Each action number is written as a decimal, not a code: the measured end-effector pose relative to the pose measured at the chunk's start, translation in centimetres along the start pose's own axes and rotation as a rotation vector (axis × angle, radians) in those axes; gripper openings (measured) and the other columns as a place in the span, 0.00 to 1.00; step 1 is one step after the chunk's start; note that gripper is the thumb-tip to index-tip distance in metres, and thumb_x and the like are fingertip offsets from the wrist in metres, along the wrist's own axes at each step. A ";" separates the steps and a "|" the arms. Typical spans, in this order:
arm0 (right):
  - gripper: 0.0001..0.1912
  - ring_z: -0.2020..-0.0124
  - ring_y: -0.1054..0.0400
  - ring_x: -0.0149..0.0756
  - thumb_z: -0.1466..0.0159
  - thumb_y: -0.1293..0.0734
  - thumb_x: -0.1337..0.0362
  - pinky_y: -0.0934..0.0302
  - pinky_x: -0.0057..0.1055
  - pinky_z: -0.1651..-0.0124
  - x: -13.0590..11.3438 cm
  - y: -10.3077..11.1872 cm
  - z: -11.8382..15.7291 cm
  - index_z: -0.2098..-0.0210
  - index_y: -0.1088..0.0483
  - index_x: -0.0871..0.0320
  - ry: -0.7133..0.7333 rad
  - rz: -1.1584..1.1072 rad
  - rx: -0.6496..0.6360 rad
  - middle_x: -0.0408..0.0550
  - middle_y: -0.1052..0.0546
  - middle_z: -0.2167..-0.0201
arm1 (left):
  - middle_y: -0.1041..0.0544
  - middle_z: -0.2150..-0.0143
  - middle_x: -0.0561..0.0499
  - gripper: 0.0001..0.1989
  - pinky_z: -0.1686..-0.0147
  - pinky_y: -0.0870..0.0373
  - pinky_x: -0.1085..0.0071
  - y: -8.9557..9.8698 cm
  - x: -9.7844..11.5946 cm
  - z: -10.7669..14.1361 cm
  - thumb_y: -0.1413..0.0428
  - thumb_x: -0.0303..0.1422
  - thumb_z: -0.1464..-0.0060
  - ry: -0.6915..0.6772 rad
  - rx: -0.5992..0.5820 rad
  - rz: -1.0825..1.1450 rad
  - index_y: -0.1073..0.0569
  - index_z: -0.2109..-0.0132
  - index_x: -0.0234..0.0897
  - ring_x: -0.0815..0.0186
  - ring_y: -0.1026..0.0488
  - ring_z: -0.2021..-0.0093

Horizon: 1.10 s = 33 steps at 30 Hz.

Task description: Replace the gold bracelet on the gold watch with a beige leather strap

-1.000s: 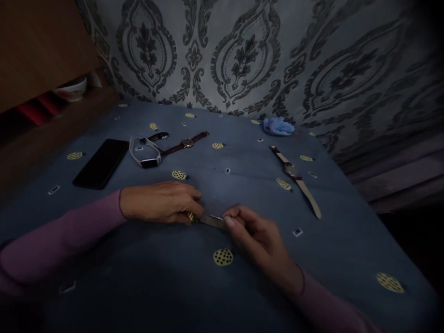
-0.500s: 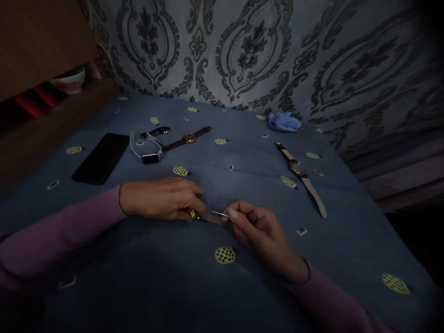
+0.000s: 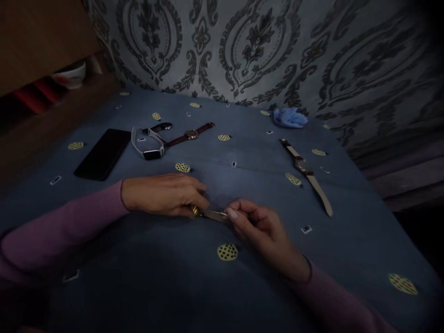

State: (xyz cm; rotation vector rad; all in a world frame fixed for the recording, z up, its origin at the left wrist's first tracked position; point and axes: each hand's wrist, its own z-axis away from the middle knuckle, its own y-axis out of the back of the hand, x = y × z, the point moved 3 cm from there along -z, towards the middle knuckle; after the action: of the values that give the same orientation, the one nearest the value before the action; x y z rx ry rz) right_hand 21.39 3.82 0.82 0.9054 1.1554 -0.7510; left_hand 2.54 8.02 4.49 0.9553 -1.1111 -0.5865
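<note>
My left hand (image 3: 166, 195) is closed around a wristwatch (image 3: 214, 215); its gold-coloured case peeks out under the fingers, and a brownish strap runs right from it. Most of the case is hidden. Between thumb and fingertips, my right hand (image 3: 255, 226) pinches a thin silvery metal tool (image 3: 220, 212), whose tip lies over the strap close to the case. Whether the tip touches the strap, I cannot tell. The strap's far end disappears under my right fingers.
A black phone (image 3: 103, 154), a grey smartwatch (image 3: 151, 154), a brown-strapped watch (image 3: 192, 134) and a dark watch (image 3: 163, 126) lie at the left and back. Rightward are a beige-strapped watch (image 3: 303, 165) and a crumpled blue cloth (image 3: 290, 118) on the patterned tablecloth (image 3: 256, 157).
The metal tool's tip has dropped and come down over the strap. Both hands keep their grip and position, while the whole view has shifted slightly.
</note>
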 end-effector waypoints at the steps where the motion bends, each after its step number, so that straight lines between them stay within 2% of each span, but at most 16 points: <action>1: 0.16 0.80 0.52 0.25 0.32 0.39 0.56 0.54 0.25 0.79 -0.1 -0.1 0.0 0.73 0.35 0.58 0.039 0.066 -0.003 0.36 0.44 0.81 | 0.31 0.64 0.51 0.03 0.65 0.37 0.72 0.0 0.0 0.0 0.44 0.28 0.39 -0.002 0.002 0.001 0.26 0.61 0.34 0.68 0.32 0.65; 6: 0.13 0.82 0.46 0.26 0.31 0.41 0.62 0.51 0.25 0.77 0.1 -0.6 0.2 0.72 0.35 0.58 0.250 0.394 -0.033 0.37 0.40 0.82 | 0.31 0.65 0.52 0.02 0.66 0.38 0.73 0.1 -0.1 0.0 0.44 0.27 0.39 -0.011 0.009 0.022 0.26 0.61 0.35 0.68 0.32 0.66; 12: 0.11 0.84 0.39 0.27 0.30 0.43 0.66 0.47 0.26 0.77 0.5 -1.0 0.4 0.68 0.33 0.58 0.400 0.653 -0.048 0.39 0.33 0.82 | 0.30 0.65 0.52 0.02 0.66 0.38 0.73 0.1 -0.1 0.0 0.43 0.26 0.41 -0.003 0.007 0.030 0.26 0.61 0.35 0.68 0.33 0.66; 18: 0.12 0.81 0.33 0.29 0.29 0.44 0.66 0.44 0.26 0.75 0.7 -1.4 0.5 0.64 0.32 0.60 0.461 0.763 -0.012 0.43 0.26 0.80 | 0.30 0.65 0.52 0.03 0.65 0.37 0.73 0.1 0.0 0.0 0.43 0.25 0.41 -0.001 0.003 0.035 0.26 0.60 0.36 0.68 0.32 0.65; 33: 0.12 0.80 0.32 0.30 0.29 0.44 0.66 0.43 0.27 0.74 1.1 -1.6 0.6 0.65 0.33 0.59 0.456 0.812 0.012 0.44 0.25 0.78 | 0.30 0.64 0.52 0.04 0.64 0.37 0.73 0.1 0.0 0.0 0.43 0.24 0.41 0.009 -0.002 0.048 0.26 0.60 0.35 0.68 0.32 0.64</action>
State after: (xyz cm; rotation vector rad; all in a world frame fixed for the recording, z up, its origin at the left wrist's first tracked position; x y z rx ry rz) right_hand 20.51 2.52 -0.49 1.4679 1.0322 0.1210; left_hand 2.54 8.06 4.56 0.9264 -1.1221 -0.5436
